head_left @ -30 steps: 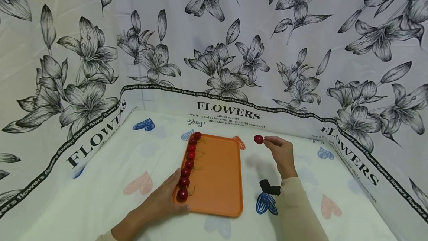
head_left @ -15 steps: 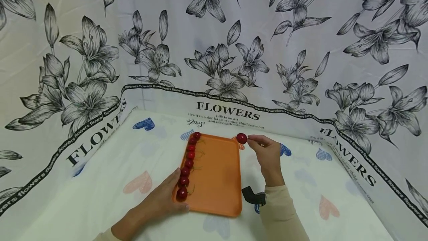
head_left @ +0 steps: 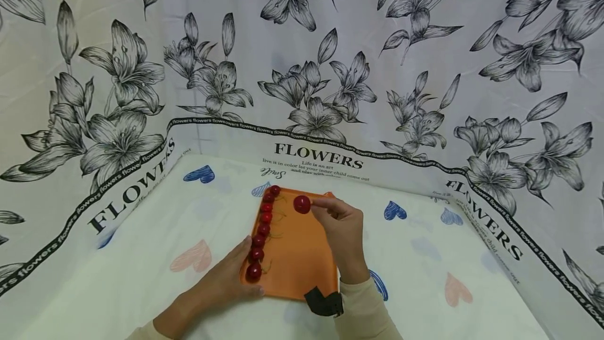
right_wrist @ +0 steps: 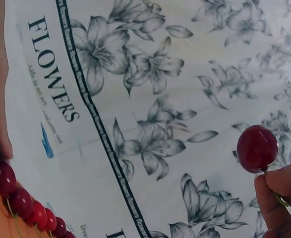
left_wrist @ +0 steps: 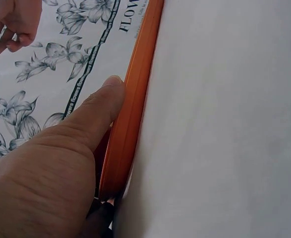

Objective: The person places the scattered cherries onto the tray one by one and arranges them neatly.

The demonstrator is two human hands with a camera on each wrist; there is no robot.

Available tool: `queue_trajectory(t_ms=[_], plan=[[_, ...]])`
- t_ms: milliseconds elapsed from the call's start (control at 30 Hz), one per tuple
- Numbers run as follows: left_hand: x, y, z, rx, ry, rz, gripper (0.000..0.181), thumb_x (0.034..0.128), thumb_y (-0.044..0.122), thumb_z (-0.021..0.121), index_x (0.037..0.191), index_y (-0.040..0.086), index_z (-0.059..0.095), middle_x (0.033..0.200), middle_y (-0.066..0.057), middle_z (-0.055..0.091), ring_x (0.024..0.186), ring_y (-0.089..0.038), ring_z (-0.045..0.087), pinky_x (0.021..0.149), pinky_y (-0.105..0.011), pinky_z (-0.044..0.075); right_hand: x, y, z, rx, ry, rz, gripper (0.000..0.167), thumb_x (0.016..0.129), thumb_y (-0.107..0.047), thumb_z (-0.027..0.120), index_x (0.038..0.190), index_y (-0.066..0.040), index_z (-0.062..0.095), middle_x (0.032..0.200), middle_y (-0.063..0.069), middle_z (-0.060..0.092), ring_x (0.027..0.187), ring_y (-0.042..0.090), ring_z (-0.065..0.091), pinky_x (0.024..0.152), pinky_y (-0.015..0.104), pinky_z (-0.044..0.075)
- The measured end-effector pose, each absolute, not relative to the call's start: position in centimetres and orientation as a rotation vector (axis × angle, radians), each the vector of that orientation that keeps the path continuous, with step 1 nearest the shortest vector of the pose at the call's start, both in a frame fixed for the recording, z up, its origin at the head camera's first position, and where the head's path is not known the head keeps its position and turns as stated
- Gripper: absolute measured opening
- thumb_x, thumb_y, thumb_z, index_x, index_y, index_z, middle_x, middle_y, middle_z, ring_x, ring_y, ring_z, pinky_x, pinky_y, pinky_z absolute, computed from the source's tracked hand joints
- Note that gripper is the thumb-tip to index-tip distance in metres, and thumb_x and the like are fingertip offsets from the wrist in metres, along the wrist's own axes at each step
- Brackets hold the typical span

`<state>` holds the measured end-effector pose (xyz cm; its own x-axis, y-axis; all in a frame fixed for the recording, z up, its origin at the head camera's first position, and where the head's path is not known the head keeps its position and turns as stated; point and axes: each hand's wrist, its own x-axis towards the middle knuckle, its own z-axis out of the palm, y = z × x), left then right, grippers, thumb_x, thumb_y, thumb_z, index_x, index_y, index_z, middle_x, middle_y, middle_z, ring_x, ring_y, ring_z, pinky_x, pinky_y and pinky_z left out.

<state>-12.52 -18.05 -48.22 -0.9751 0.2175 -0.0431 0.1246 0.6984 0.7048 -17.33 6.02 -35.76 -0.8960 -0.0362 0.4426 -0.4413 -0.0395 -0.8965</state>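
A dark red cherry [head_left: 302, 204] hangs over the far part of an orange tray [head_left: 299, 256]. My right hand [head_left: 345, 232] pinches it by its stem between thumb and finger, and the right wrist view shows the green stem beside the fingertips. Along the tray's left side runs a row of several cherries [head_left: 266, 218], stems pointing right. My left hand [head_left: 226, 274] grips the tray's near left corner, fingers along the left side and thumb at the near edge. In the left wrist view its thumb [left_wrist: 93, 116] lies against the orange rim; its other fingers are mostly hidden there.
The tray lies on a white cloth [head_left: 127, 287] printed with hearts. A curtain [head_left: 321, 67] with black lily prints rises behind and at both sides. A black strap piece [head_left: 324, 302] juts from the right wrist over the tray's near right corner.
My right hand has carried the cherry leftward, from beside the tray to above its far part. The left hand and the row of cherries have stayed put.
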Motion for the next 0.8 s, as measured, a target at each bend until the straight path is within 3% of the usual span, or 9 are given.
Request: queue_trajectory(t_ms=[100, 300, 467, 667, 800], plan=[[-12.5, -17.9, -48.4, 0.270, 2.764, 1.142, 0.122, 0.0656, 0.063, 0.078, 0.155, 0.007, 0.016, 0.159, -0.007, 0.015, 0.143, -0.029, 0.017, 0.110, -0.050, 0.024, -16.3, 4.9, -36.3, 0.482, -2.009, 2.009, 0.011, 0.086, -0.010, 0.075, 0.093, -0.002, 0.077, 0.086, 0.010, 0.069, 0.064, 0.020, 0.042, 0.052, 0.025, 0.032], [-12.7, -18.0, -48.5, 0.254, 2.757, 1.157, 0.125, 0.0621, 0.064, 0.080, 0.155, 0.008, 0.017, 0.159, -0.007, 0.018, 0.142, -0.029, 0.020, 0.109, -0.050, 0.025, -14.5, 2.9, -36.8, 0.452, -2.089, 1.966, 0.008, 0.087, -0.001, 0.071, 0.093, 0.001, 0.076, 0.087, 0.008, 0.070, 0.080, 0.023, 0.048, 0.068, 0.033, 0.036], [-12.6, -18.3, -48.6, 0.291, 2.782, 1.159, 0.126, 0.0612, 0.064, 0.081, 0.154, 0.007, 0.017, 0.158, -0.008, 0.018, 0.142, -0.029, 0.021, 0.109, -0.049, 0.026, -13.0, 1.4, -37.3, 0.419, -2.189, 1.939, 0.007, 0.087, 0.001, 0.069, 0.089, 0.002, 0.075, 0.085, 0.008, 0.071, 0.082, 0.020, 0.052, 0.072, 0.035, 0.039], [-12.7, -18.3, -48.7, 0.400, 2.788, 1.182, 0.125, 0.0637, 0.062, 0.081, 0.154, 0.004, 0.016, 0.158, -0.011, 0.017, 0.142, -0.031, 0.021, 0.109, -0.048, 0.026, -12.7, 0.5, -39.5, 0.450, -2.269, 1.922, 0.007, 0.085, 0.003, 0.068, 0.087, 0.003, 0.075, 0.084, 0.012, 0.072, 0.085, 0.018, 0.055, 0.076, 0.037, 0.041], [-12.5, -18.6, -48.7, 0.438, 2.808, 1.207, 0.125, 0.0645, 0.060, 0.082, 0.152, -0.001, 0.017, 0.157, -0.015, 0.018, 0.141, -0.034, 0.022, 0.108, -0.050, 0.027, -13.4, -0.1, -42.8, 0.473, -2.349, 1.899, 0.009, 0.085, -0.001, 0.069, 0.087, -0.003, 0.078, 0.085, 0.006, 0.073, 0.086, 0.016, 0.056, 0.078, 0.034, 0.042]])
